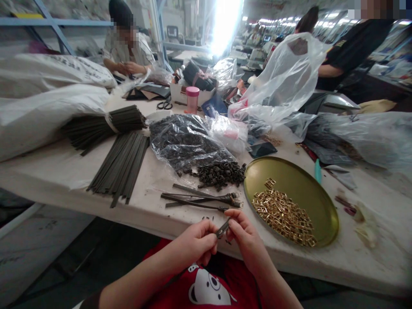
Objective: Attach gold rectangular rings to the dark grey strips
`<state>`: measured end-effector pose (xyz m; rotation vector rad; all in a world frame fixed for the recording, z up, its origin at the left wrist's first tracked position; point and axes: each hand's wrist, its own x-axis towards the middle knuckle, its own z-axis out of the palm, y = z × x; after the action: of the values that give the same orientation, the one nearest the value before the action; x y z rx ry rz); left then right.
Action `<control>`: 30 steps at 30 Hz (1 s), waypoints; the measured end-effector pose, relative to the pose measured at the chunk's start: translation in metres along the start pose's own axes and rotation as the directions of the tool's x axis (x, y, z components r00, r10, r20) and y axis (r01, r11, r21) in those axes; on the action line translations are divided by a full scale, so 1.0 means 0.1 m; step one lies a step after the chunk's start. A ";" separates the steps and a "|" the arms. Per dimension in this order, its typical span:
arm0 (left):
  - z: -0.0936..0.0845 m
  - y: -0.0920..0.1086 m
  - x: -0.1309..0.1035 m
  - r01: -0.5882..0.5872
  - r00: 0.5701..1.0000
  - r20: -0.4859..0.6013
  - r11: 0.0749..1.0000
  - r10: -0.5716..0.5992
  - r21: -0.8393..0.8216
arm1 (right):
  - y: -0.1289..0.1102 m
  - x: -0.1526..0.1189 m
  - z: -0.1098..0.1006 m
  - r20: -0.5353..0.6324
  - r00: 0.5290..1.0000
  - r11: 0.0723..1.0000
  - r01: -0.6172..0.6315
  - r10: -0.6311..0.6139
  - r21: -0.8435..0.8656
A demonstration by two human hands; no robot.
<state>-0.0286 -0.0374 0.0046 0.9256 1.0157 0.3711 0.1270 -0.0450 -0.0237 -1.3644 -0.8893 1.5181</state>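
Strap (pixel 222 229), pinched in left hand (pixel 203 238) and right hand (pixel 243 228) — its axis tilts toward one o'clock, right hand at the upper end.

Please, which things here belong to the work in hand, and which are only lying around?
Likely work: held strip, buckled straps, dark strips, small black loops, gold buckles, round tray.

Likely just lying about: scissors, pink-lidded jar, phone-like slab, teal handle.

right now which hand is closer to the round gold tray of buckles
Right. The right hand is just left of the tray's near edge; the left hand is farther left, beyond the right hand from the tray.
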 end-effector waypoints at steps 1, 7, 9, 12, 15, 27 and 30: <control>0.01 0.00 0.00 0.013 1.000 0.013 1.000 -0.012 -0.025 | 0.01 0.01 0.00 0.000 1.000 0.999 -0.019 0.019 0.028; 0.05 -0.02 -0.04 0.006 1.000 0.013 0.989 -0.004 -0.148 | 0.06 0.03 0.04 0.023 0.995 0.977 -0.100 0.097 0.190; 0.06 -0.03 -0.05 0.007 1.000 0.022 0.985 -0.004 -0.175 | 0.06 0.02 0.05 0.022 0.994 0.972 -0.107 0.105 0.207; 0.09 -0.06 -0.06 0.010 0.999 0.051 0.968 0.003 -0.250 | 0.06 0.01 0.07 0.014 0.994 0.968 -0.108 0.107 0.227; 0.11 -0.09 -0.05 0.026 0.996 0.087 0.939 0.004 -0.344 | 0.07 0.01 0.08 0.013 0.995 0.968 -0.104 0.104 0.230; 0.19 -0.15 0.09 0.050 0.999 0.018 0.895 -0.047 -0.442 | 0.12 0.16 0.07 -0.055 0.998 0.999 0.037 -0.039 -0.024; 0.20 -0.16 0.12 0.033 0.999 0.014 0.896 -0.030 -0.442 | 0.13 0.20 0.07 -0.081 0.996 0.998 0.042 -0.047 -0.054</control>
<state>-0.0082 -0.0485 -0.0105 0.4960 0.8873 0.5461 0.1185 -0.0307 -0.0413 -1.4248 -0.9071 1.4040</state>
